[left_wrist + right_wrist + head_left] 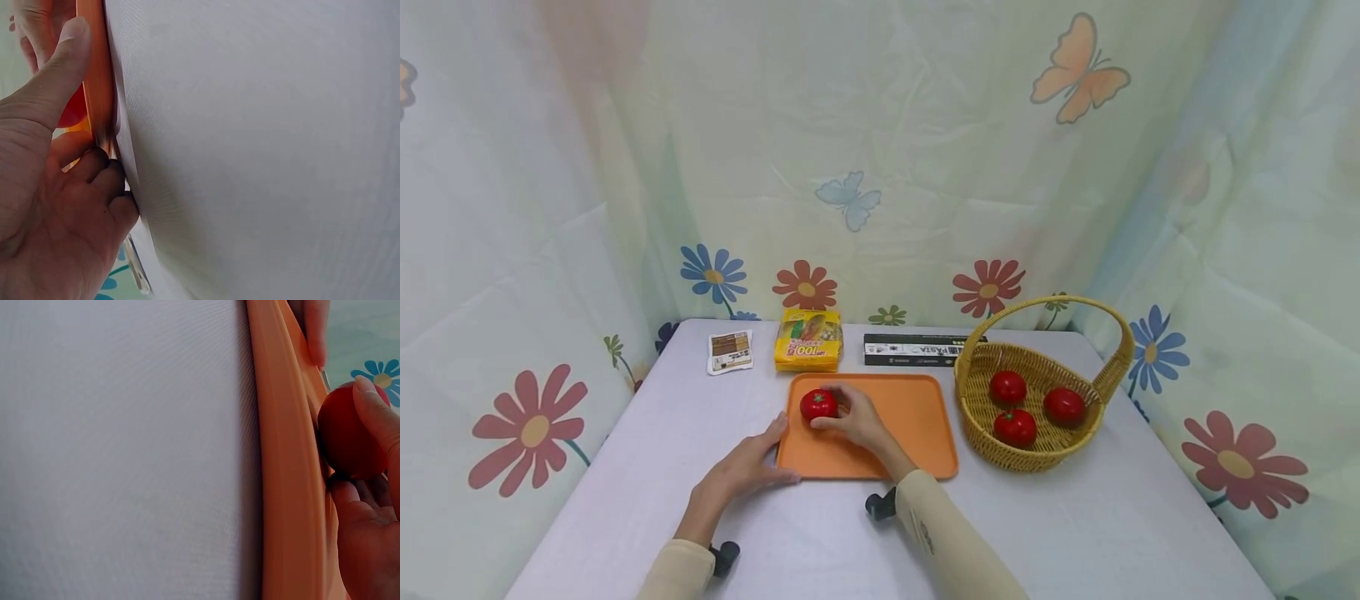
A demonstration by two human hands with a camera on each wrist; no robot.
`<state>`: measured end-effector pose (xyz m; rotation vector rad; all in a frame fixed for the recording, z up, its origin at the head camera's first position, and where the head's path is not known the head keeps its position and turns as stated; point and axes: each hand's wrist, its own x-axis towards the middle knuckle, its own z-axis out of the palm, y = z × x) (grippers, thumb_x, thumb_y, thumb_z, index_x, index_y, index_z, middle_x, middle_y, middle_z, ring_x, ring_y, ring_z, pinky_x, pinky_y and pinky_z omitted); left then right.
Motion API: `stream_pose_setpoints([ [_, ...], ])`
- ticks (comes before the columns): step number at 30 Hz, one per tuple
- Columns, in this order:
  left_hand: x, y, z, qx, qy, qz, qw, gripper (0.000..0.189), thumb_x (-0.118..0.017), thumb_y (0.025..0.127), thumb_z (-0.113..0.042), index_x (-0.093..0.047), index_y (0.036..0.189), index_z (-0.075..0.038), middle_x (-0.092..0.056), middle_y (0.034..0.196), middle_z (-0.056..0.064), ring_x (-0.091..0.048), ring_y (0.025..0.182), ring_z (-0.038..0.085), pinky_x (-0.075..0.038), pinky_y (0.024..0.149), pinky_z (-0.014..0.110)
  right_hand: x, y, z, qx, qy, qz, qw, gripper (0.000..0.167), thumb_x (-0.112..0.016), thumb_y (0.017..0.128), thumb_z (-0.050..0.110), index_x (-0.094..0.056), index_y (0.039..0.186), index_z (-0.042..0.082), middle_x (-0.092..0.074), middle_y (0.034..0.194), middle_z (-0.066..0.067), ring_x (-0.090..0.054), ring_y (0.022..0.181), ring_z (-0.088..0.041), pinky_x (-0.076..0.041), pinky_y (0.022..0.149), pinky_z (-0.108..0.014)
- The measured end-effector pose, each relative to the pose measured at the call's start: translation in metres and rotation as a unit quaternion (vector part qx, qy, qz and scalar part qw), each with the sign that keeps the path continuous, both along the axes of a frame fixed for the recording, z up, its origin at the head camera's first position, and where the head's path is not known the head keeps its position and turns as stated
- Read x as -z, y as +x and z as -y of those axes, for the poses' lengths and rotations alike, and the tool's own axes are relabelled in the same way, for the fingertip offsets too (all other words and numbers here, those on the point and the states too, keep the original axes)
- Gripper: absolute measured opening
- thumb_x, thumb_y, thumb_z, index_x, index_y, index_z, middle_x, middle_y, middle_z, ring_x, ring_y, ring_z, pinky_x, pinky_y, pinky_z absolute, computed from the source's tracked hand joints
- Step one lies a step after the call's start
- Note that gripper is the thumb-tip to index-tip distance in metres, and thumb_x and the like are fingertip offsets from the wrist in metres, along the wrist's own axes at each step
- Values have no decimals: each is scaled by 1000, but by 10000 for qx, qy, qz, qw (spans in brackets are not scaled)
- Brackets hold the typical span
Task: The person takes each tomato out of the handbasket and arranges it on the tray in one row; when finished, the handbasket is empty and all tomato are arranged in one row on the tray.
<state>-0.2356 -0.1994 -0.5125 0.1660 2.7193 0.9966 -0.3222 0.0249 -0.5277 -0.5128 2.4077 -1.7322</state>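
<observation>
My right hand [859, 418] holds a red tomato [818, 405] with a green stem top over the left part of an orange tray [917, 425]. In the right wrist view the thumb lies along the side of the tomato [350, 434], with the other fingers low behind it. At the tray's near left corner, my left hand [741, 471] grips the edge. The left wrist view has its thumb [65, 53] against the front rim of the tray [99, 75] and the fingers bent by the left side. Three more tomatoes [1015, 428] lie in a wicker basket [1000, 454].
Behind the tray are a yellow food packet [808, 342] and a long black-and-white pasta box [917, 350]. A small white and brown sachet [730, 352] lies at the back left. The basket's tall handle [1120, 358] arches up on the right. Patterned curtains [880, 125] surround the white table.
</observation>
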Motion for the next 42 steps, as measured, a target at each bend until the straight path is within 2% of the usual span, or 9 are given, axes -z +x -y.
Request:
stream_pose_setpoints([
  [28, -1, -2, -2, 82, -53, -32, 9999, 112, -94, 84, -39, -28, 172, -15, -34, 174, 15, -35, 158, 46, -36, 123, 69, 1, -2, 2, 81, -58, 107, 9999, 61, -89, 92, 14, -59, 145, 9, -64, 146, -12, -57, 143, -34, -49, 119, -46],
  [38, -2, -1, -1, 70, -11, -33, 10000, 113, -93, 84, -39, -27, 172, -14, -33, 175, 15, -33, 159, 45, -35, 123, 69, 2, 0, 5, -88, -172, 80, 9998, 60, -89, 91, 12, -60, 143, 8, -65, 144, -11, -57, 142, -34, -48, 120, -46],
  [42, -2, 0, -2, 53, 1, -4, 10000, 113, -93, 84, -40, -27, 172, -14, -34, 174, 15, -32, 159, 45, -36, 122, 70, 0, 1, 6, -121, -201, 132, 9996, 66, -89, 91, 10, -57, 149, 7, -63, 148, -12, -56, 145, -34, -48, 119, -46],
])
